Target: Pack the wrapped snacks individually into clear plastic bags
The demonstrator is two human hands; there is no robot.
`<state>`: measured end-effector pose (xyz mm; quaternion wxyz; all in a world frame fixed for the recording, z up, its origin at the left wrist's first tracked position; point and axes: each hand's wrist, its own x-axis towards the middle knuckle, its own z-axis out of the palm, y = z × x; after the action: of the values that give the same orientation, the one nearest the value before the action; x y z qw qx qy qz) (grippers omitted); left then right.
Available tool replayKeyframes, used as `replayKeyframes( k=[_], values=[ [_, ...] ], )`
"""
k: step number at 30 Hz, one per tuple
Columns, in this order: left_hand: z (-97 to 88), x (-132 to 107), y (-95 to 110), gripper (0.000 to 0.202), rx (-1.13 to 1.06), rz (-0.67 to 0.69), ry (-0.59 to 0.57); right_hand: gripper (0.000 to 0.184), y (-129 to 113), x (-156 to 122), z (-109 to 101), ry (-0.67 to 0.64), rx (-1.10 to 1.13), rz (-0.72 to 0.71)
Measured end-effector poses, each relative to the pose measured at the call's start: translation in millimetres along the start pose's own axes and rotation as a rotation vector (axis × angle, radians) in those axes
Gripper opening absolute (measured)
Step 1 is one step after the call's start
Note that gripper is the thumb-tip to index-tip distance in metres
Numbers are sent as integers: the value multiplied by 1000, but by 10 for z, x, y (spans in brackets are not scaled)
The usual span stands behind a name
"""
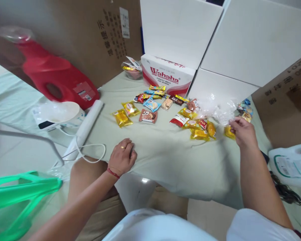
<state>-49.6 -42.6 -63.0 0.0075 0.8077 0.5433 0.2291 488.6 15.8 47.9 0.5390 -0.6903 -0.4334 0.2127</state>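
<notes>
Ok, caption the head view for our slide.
Wrapped snacks on cloth; right hand at clear plastic, left hand resting.

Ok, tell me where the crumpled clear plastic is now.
In the head view, the crumpled clear plastic lies right of centre, right of the Wahaha box, just behind several yellow-wrapped snacks and at the right hand's fingertips.

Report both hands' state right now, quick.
Left hand: loosely curled on the pale green cloth; palm hidden, so any hold cannot be told.
Right hand: closed, apparently pinching the clear plastic.
</notes>
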Motion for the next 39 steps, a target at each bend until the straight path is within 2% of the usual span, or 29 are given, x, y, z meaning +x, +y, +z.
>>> replayKeyframes(
  k=[2,5,8,10,12,14,16,18,21,23,26,28,31,34,37,39],
  values=[
    [12,-1,6,25,-5,-7,2,40,-165,-279,70,-154,290,131],
    [11,-2,12,24,-18,-17,-10,42,-324,-734,399,-327,476,272],
    [-61,9,4,24,-107,-47,-31,40,-337,-1120,827,-401,578,324],
    [-153,42,31,22,-263,-88,-6,39,-300,-1313,1081,-404,645,324],
    [-246,116,134,19,-435,-171,77,40,-267,-1461,1284,-414,682,329],
    [-283,251,324,19,-591,-276,146,41,-261,-1575,1439,-452,685,355],
    [-230,447,561,24,-819,-348,69,43,-286,-1658,1551,-515,673,392],
    [-93,681,766,34,-1103,-408,-78,41,-319,-1705,1627,-580,648,431],
    [170,1009,893,36,-1342,-304,-271,38,-327,-1708,1661,-560,592,449],
    [319,1156,863,39,-1420,-277,-304,37,-292,-1679,1628,-446,543,417],
    [459,1257,770,43,-1586,-407,-280,37,-231,-1639,1530,-278,513,377],
    [499,1271,735,42,-1706,-424,-304,37,-224,-1639,1474,-272,558,399],
    [507,1255,736,50,-1795,-295,-417,37,-278,-1680,1465,-431,650,500],
    [484,1221,737,61,-1823,-207,-602,39,-346,-1735,1551,-567,698,585],
    [456,1195,692,47,-1786,-177,-722,39,-365,-1763,1667,-528,702,567],
    [438,1193,650,38,-1756,-188,-694,38,-347,-1766,1727,-460,709,512]
  ],
)
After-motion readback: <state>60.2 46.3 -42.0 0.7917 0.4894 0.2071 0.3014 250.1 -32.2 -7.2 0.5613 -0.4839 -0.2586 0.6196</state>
